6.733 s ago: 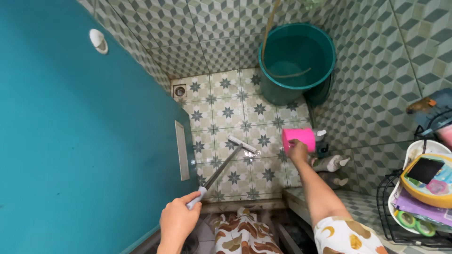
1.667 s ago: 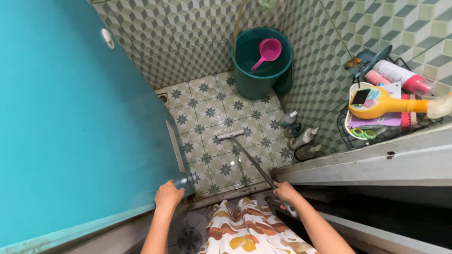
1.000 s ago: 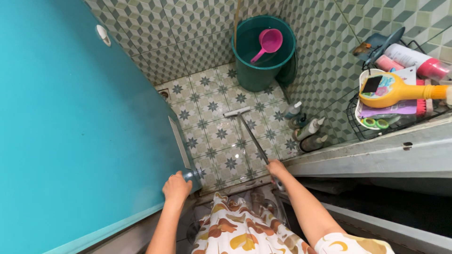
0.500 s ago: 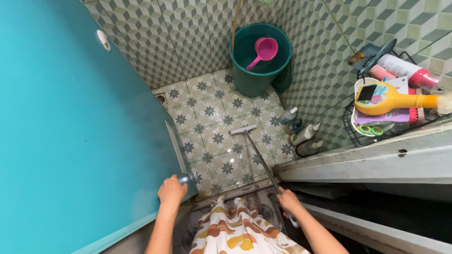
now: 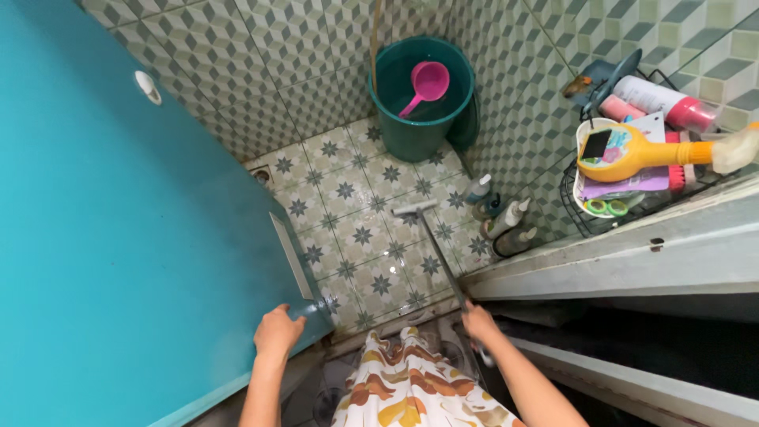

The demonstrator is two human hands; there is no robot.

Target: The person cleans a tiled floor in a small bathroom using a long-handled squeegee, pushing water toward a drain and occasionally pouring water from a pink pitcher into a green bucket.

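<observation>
My right hand (image 5: 478,323) grips the near end of a long-handled floor squeegee (image 5: 433,247). Its white blade rests on the wet patterned floor tiles (image 5: 360,237), roughly in the middle of the bathroom. My left hand (image 5: 277,332) holds the lower edge of the teal door (image 5: 118,237), which stands open on the left. A patterned garment (image 5: 411,387) covers my legs at the bottom of the view.
A teal bucket (image 5: 455,119) with a pink scoop (image 5: 427,83) stands in the far corner. Bottles (image 5: 502,221) line the right wall's base. A wire rack (image 5: 632,166) of toiletries hangs on the right above a grey ledge (image 5: 617,261). A floor drain (image 5: 262,175) lies by the door.
The scoop, earlier in my right hand, now lies in the bucket; the squeegee passed from left hand to right. My left hand took the door's edge. The blade slid slightly.
</observation>
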